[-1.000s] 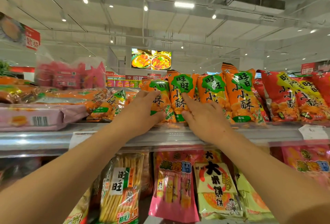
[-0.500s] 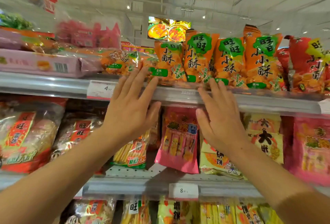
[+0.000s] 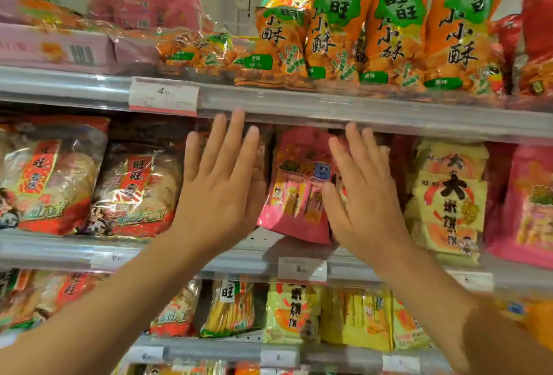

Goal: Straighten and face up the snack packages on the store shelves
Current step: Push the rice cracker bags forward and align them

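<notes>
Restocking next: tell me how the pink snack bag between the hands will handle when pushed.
The pink bag looks like thin, glossy film, so probably floppy and somewhat slippery. It leans with its bottom edge forward, so a push may tip it back. Likely light.

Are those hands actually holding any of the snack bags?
No. Both the left hand and right hand are open, flanking the pink package.
</notes>
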Demonstrator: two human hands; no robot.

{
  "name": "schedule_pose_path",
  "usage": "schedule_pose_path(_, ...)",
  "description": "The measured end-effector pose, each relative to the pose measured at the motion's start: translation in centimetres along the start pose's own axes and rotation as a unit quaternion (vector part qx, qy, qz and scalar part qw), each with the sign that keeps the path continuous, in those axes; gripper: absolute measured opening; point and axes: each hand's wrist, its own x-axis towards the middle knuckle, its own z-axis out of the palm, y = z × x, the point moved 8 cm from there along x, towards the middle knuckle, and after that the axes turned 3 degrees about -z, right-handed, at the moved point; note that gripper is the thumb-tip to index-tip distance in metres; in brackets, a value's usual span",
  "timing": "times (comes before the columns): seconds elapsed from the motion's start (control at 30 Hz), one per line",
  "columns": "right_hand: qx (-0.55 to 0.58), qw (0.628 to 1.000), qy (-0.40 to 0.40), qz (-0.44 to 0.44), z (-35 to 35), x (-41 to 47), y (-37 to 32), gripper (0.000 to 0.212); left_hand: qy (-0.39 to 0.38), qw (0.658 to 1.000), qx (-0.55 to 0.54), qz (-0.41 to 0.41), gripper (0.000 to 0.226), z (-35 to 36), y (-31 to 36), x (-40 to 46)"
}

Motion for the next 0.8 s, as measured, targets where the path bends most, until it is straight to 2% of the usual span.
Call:
schedule_pose_path(0.07,0.007,0.998,-0.067,0.016,2.1,-5.3,0.5,0.056,-0.066,0.997,-0.024,0.034,0.068,2.2,3.1,-4.2)
schedule_pose_path(0.17,-0.018,0.978,-0.181,0.102,5.4,-12.5,3.7,0.057,-0.173,0.984,-0.015,0.043,0.071,6.5,5.8,-9.1)
schedule_pose_path(0.3,-0.084,0.955,-0.249,0.141,6.9,-17.3,7.5,0.06,-0.274,0.96,0.014,0.052,0.071,11.2,6.8,-12.4)
schedule_pose_path(0.4,-0.111,0.949,-0.266,0.125,6.9,-18.0,7.9,0.058,-0.295,0.953,0.035,0.051,0.071,12.9,6.4,-13.5)
schedule_pose_path(0.57,-0.121,0.952,-0.251,0.128,7.5,-18.2,7.8,0.06,-0.278,0.959,0.034,0.041,0.07,13.1,6.4,-13.6)
schedule_pose_path(0.8,-0.116,0.953,-0.248,0.128,7.1,-18.2,7.6,0.061,-0.277,0.961,-0.016,0.0,0.07,12.1,7.2,-13.1)
